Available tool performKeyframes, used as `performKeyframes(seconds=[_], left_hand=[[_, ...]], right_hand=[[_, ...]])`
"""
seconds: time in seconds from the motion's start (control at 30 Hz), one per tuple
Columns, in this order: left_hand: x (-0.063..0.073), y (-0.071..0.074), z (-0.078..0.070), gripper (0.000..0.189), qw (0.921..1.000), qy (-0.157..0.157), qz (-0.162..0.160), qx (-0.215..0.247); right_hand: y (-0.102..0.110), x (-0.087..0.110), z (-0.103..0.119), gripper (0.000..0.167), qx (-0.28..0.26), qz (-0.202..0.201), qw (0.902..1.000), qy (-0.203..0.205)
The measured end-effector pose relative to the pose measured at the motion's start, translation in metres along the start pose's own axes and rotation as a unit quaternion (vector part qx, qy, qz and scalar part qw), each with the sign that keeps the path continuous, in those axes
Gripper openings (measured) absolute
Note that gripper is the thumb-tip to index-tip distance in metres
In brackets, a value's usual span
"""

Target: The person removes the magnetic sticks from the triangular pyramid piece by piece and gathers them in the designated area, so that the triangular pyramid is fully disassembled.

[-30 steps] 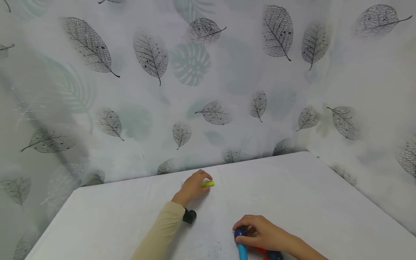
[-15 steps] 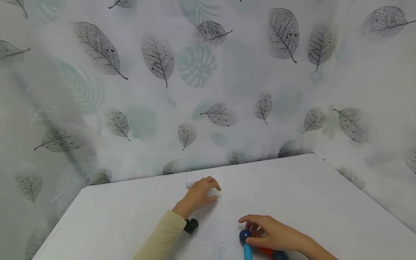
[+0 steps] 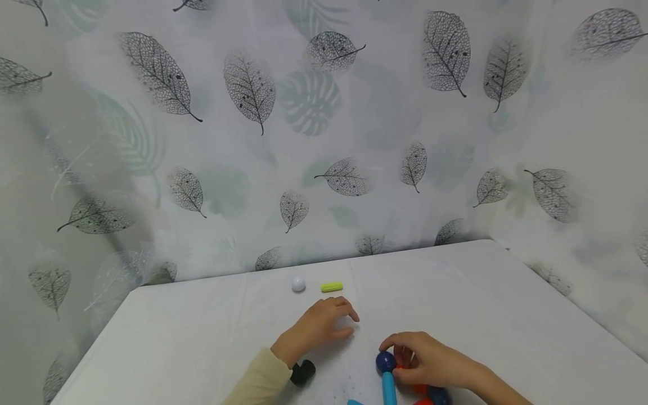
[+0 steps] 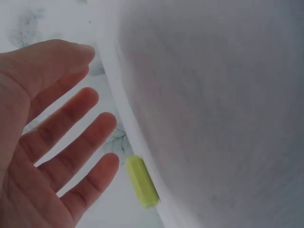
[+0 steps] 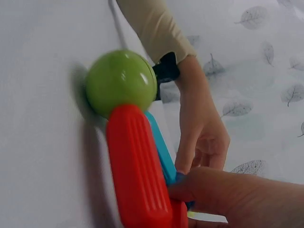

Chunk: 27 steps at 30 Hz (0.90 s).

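My left hand is over the middle of the table with fingers spread and nothing in them. Beyond its fingertips a yellow-green rod lies on the table, also visible in the left wrist view. My right hand curls its index finger and thumb around a dark blue ball, part of a ball-and-stick toy build. A light blue rod runs from that ball toward the bottom edge. In the right wrist view, a red rod meets a green ball; the thumb partly covers the blue ball.
A white ball sits left of the yellow-green rod near the table's far edge. Another dark blue ball shows below the right wrist. Behind the white table hangs a leaf-patterned curtain. A black wrist camera is on the left wrist.
My left hand has drawn back from the yellow-green rod, nearer to the right hand, leaving the rod on the table. The right hand stays at the blue ball; its index finger lifted, then came back down.
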<state>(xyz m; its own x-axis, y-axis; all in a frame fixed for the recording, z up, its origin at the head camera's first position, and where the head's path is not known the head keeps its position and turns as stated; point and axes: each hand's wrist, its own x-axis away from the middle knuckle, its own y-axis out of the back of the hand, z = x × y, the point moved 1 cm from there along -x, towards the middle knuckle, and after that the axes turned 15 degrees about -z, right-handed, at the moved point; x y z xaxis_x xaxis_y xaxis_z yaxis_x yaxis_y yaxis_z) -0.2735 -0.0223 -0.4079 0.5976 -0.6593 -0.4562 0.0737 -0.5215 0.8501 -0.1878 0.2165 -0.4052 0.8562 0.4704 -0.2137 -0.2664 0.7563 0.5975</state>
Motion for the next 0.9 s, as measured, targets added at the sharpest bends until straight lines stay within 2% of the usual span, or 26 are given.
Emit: performKeyframes(seconds=[0.17,0.3,0.37,0.47,0.53,0.6,0.7,0.8,0.9], left_hand=[[0.002,0.001,-0.012,0.018,0.9987,0.011,0.025,0.043],[0.005,0.0,-0.018,0.018,0.996,0.018,0.046,0.075],[0.007,0.0,-0.019,0.018,0.9918,0.032,0.058,0.109],[0.008,-0.001,-0.019,0.023,0.977,0.047,0.081,0.191],[0.01,-0.001,-0.02,0.024,0.9589,0.057,0.106,0.257],[0.011,-0.002,-0.02,0.023,0.94,0.051,0.131,0.311],[0.013,-0.003,-0.022,0.025,0.9211,0.03,0.162,0.353],[0.015,-0.005,-0.024,0.03,0.9157,0.004,0.18,0.359],[0.017,-0.007,-0.025,0.029,0.9168,-0.018,0.19,0.351]], right_hand=[[0.002,0.0,-0.002,0.034,0.039,-0.03,0.9983,-0.032],[0.002,0.0,-0.005,0.035,0.051,-0.042,0.9975,-0.025],[0.002,0.0,-0.007,0.035,0.055,-0.052,0.997,-0.019],[0.003,0.0,-0.008,0.036,0.065,-0.066,0.9955,-0.018],[0.004,0.001,-0.009,0.036,0.068,-0.074,0.9948,-0.017],[0.005,0.001,-0.01,0.036,0.072,-0.08,0.9941,-0.017],[0.006,0.001,-0.012,0.035,0.078,-0.094,0.9925,-0.001],[0.006,0.0,-0.012,0.035,0.095,-0.108,0.9894,0.021],[0.005,0.0,-0.011,0.031,0.128,-0.131,0.9813,0.06]])
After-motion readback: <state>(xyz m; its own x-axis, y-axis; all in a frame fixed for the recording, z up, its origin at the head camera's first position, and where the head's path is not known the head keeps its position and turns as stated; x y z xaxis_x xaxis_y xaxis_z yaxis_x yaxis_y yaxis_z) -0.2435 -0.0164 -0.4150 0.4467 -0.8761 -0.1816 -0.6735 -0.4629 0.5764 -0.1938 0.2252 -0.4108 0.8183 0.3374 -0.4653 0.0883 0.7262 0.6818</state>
